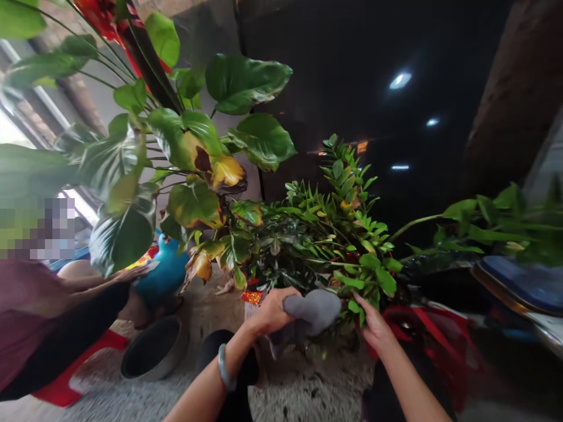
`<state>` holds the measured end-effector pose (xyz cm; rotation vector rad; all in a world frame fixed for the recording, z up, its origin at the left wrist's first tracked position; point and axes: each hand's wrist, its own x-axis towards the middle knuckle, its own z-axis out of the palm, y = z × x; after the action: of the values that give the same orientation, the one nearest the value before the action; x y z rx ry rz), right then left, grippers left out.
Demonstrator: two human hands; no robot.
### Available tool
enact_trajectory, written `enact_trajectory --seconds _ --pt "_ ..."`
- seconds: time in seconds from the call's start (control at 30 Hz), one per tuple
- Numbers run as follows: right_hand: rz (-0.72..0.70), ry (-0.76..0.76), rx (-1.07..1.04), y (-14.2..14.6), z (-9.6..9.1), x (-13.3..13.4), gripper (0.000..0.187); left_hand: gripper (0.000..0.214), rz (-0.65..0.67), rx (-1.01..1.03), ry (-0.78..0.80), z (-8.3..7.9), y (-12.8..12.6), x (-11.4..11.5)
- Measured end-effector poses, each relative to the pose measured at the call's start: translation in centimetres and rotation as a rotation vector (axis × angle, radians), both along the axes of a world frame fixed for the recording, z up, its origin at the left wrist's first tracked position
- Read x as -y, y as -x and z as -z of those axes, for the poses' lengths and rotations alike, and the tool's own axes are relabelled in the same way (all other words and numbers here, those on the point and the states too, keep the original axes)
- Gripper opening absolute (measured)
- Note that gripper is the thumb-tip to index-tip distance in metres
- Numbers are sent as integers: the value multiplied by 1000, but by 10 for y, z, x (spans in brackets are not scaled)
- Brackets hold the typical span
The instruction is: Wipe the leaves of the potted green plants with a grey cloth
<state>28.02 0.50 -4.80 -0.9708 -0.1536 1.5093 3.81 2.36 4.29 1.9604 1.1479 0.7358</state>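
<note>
Head view shows the left grip (273,313) closed on a bunched grey cloth (317,309), whose rounded, matte end bulges out to the right of the knuckles, toward the leaves; whether it is a sock, a glove or a plain rag is hard to tell. It looks light and soft, likely to fold under any pressure and in little danger of breaking, so a hold on its gathered end, as now, should leave the loose part pliant. Across from it, the right grip (373,327) is narrow at the low edge of a leafy plant (379,271), fingers among the leaflets, though I cannot tell whether they pinch a leaf or only lie against it. Those leaflets are small, oval and glossy; they would probably feel waxy and a bit slippery, springy on their stems but easy to crease or snap, so support from beneath, close to the stalk, seems the kindest hold. Above and left of the left grip spreads a large-leaved plant (248,88), its blades broad and shiny with strong veins (several are browned and yellow at the edges, and those probably feel brittle). Just beside the left grip sits a glittery red-and-gold patch (252,298); farther left stands a dark round basin (153,351), smooth-walled, on rough grey floor (303,395). Right of the right grip is a shiny red container (433,334).
</note>
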Motion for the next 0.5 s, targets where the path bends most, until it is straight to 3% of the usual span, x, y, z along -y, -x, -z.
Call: enact_trajectory --seconds 0.07,0.2,0.3,0.37,0.43,0.5 --pt "-8 6 -3 -1 0 0 19 21 -22 84 -23 -14 2 -1" --pt "-49 -30 -30 2 -5 0 19 30 -358 358 -243 -50 1 -32" --pt "-47 -27 -21 4 -8 0 20 25 -485 364 -290 -44 -3 -46" --pt "-30 -19 5 4 -7 0 20 20 -415 225 -187 -24 -6 -38" --pt "-6 -9 36 3 -4 1 20 19 -233 71 -36 -4 -6 -19" --pt "2 -1 54 2 1 1 19 19 -42 19 71 3 -5 0"
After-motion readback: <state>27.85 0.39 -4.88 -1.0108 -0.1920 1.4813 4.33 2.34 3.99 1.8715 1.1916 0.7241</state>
